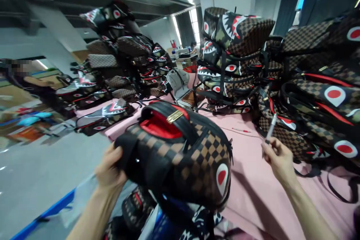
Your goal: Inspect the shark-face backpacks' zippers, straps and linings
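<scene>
My left hand (111,167) is closed around the black strap end of a brown-and-black checkered backpack (194,150), which is held up over the table's near edge. The bag has a red-and-white eye patch on its side, a red lining showing at the top and a gold buckle on a black strap. On the right, my right hand (277,153) pinches a slim pen (272,125) with a whitish barrel, its long end pointing up. That hand is apart from the bag, above the pink table surface (242,150).
Stacked shark-face backpacks (230,60) stand at the table's back, with more bags (317,101) on the right and another pile (126,52) further left. A red pen (241,130) lies on the table. More checkered bags (137,206) sit below. A person (33,86) stands far left.
</scene>
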The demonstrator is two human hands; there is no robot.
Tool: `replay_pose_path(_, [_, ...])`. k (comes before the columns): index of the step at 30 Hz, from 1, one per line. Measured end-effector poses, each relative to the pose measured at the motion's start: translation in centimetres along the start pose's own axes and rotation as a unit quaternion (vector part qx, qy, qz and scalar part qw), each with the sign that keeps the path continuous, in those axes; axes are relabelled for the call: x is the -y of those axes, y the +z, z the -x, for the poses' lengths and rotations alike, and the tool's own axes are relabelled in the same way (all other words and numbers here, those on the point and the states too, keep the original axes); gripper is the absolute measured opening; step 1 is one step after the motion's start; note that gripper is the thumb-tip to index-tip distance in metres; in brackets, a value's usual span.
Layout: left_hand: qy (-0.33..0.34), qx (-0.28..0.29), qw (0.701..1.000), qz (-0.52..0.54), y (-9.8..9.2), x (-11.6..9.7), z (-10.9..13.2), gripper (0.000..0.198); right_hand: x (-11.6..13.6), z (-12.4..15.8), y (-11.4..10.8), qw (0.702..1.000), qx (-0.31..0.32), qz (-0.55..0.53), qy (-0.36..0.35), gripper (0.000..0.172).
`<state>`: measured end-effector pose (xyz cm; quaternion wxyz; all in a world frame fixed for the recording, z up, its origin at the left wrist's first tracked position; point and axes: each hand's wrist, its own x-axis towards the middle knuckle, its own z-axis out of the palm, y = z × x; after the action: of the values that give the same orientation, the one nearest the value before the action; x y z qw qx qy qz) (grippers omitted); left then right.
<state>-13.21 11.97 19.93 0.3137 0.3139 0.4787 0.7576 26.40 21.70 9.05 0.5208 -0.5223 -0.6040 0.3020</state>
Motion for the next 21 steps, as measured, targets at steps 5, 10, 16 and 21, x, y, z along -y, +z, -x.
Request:
replay_pose_path(5, [-0.004,0.035,0.999,0.038,-0.5,-1.1,0.9,0.036,11.1,10.1,1.9,0.936,0.063,-0.343,-0.055,0.009])
replay_pose_path(10, [-0.013,0.071,0.996,0.046,-1.3,-1.4,1.9,0.027,16.7,10.6,6.8,0.916,0.058,-0.369,-0.144,0.011])
replay_pose_path(16, [-0.020,0.087,0.994,0.055,-3.6,-1.7,3.5,0.028,18.1,10.4,9.8,0.928,0.001,-0.331,-0.171,0.011])
replay_pose_path(21, [-0.031,0.095,0.994,0.049,-4.5,-1.8,4.0,0.034,18.1,11.2,10.8,0.944,-0.032,-0.282,-0.170,0.014])
